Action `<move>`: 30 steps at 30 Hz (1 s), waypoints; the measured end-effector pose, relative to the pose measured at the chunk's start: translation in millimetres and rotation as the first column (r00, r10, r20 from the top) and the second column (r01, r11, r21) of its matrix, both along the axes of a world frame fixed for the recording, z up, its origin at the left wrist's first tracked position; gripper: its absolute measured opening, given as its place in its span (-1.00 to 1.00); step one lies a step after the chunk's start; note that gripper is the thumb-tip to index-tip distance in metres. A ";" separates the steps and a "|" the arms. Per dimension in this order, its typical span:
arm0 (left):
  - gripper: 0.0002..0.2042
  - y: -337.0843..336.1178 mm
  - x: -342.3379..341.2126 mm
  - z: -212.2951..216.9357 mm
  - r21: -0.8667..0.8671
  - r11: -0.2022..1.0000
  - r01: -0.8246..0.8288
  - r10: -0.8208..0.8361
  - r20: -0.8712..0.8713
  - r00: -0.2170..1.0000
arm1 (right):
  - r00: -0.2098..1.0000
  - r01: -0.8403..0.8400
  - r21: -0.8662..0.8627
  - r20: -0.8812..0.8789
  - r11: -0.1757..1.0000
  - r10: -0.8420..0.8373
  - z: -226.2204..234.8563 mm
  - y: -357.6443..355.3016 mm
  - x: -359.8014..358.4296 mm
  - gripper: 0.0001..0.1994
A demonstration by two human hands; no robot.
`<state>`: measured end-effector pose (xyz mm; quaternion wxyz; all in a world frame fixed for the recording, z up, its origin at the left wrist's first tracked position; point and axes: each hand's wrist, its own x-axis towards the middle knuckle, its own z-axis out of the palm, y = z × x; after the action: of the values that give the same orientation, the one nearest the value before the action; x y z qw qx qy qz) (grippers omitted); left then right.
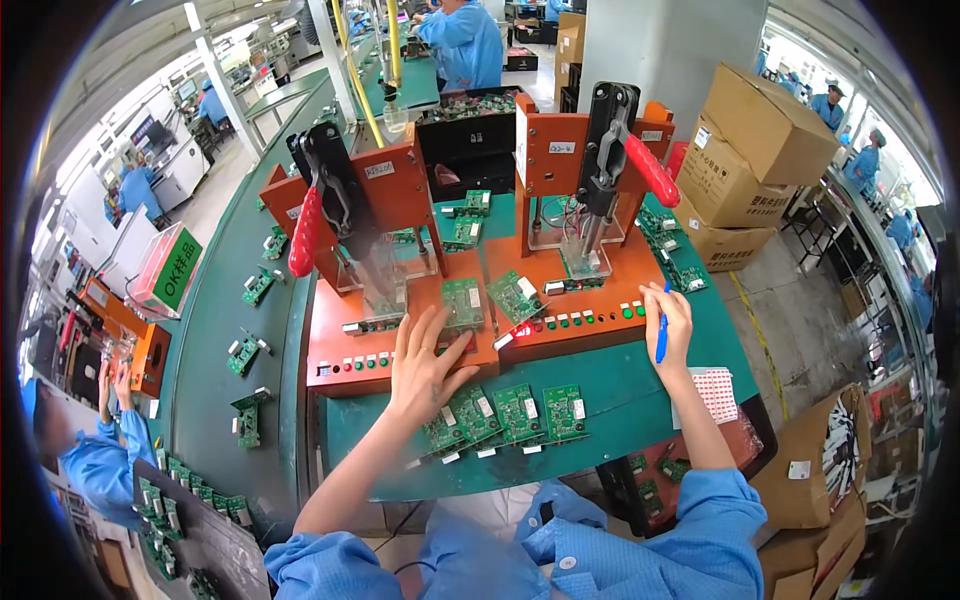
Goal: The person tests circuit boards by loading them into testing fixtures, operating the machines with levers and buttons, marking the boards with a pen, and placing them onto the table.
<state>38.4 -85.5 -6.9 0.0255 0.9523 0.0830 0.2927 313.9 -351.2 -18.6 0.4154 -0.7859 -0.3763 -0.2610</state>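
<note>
My left hand [425, 370] is spread with its palm down over the front of the left orange test fixture [330, 318]. Its fingertips are just below a green circuit board [462, 301] lying on that fixture; I cannot tell whether they touch it. A blue pen [662, 338] is gripped in my right hand [670, 318], at the right front corner of the right orange test fixture [508, 258]. Another circuit board [516, 297] lies tilted on this fixture, beside its row of green buttons. Each fixture has a toggle clamp with a red handle [652, 170].
Several circuit boards [516, 412] line the green table's [610, 378] front edge. A sticker sheet [714, 393] lies right of my right forearm. More boards sit on the dark conveyor [215, 350] at left. Cardboard boxes [735, 190] are stacked at right, and a co-worker [100, 460] sits at left.
</note>
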 end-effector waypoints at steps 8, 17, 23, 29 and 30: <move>-0.75 28.9 28.4 5.2 -0.162 0.985 0.054 -0.027 0.169 0.985 | 0.900 -0.193 0.208 -0.351 0.959 0.257 37.4 40.4 -31.0 -0.57; -0.77 -17.3 44.0 29.4 -0.315 0.948 0.054 -0.014 0.127 0.992 | 0.836 -0.274 0.318 -0.388 0.907 0.389 39.0 68.8 -35.9 -0.62; -0.72 -27.5 59.8 26.4 -0.183 0.983 -0.022 0.034 0.061 0.998 | 0.654 -0.461 0.406 -0.447 0.790 0.611 36.4 118.6 -30.1 -0.69; -0.77 -11.3 65.7 19.9 -0.179 0.983 0.025 -0.032 -0.037 0.999 | 0.693 -0.470 0.315 -0.447 0.824 0.566 38.2 148.2 -22.0 -0.72; -0.77 -10.5 65.9 20.3 -0.181 0.983 0.022 -0.029 -0.036 0.999 | 0.706 -0.421 0.339 -0.460 0.841 0.538 34.3 152.4 -21.4 -0.70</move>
<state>104.4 -96.0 13.4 0.1140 0.9525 0.0975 0.2650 292.4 -198.9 15.6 0.6375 -0.6525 -0.4067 0.0498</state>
